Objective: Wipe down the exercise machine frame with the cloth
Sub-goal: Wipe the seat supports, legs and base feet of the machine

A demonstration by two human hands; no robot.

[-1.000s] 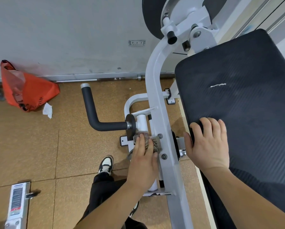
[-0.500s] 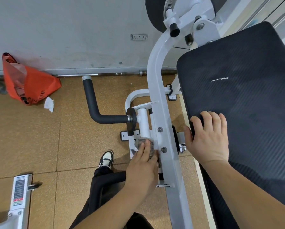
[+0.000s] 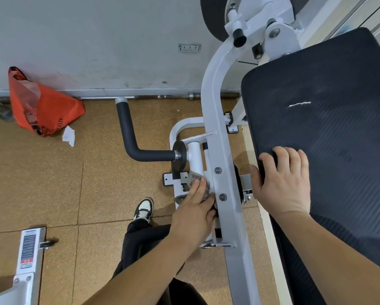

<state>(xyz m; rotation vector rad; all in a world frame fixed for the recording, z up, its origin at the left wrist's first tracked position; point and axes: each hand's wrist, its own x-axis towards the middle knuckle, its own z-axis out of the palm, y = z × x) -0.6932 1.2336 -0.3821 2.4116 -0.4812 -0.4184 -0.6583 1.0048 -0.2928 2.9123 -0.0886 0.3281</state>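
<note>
Grey-brown patterned cloth bunched under the fingers of the left grip, pressed against the white exercise machine frame just left of the lower of its two bolts. Fingers there fairly straight and close together, laid over the cloth rather than wrapped round it; thumb out of sight.

Just ahead of that grip, a short white tube and a black disc at the root of a bent foam-covered handle, reaching off to the left and then toward the wall.

Just right of it, across the sloping white bar, the right grip spread flat on the near left corner of the black seat pad: fingers straight on top, thumb down along the pad's edge, holding nothing.

Near the left wrist, lower down, a dark trouser leg and a black-and-white shoe on the cork-brown floor.

Well away to the left of the grip, against the wall, an orange bag with a crumpled scrap of white paper just beside it.
</note>
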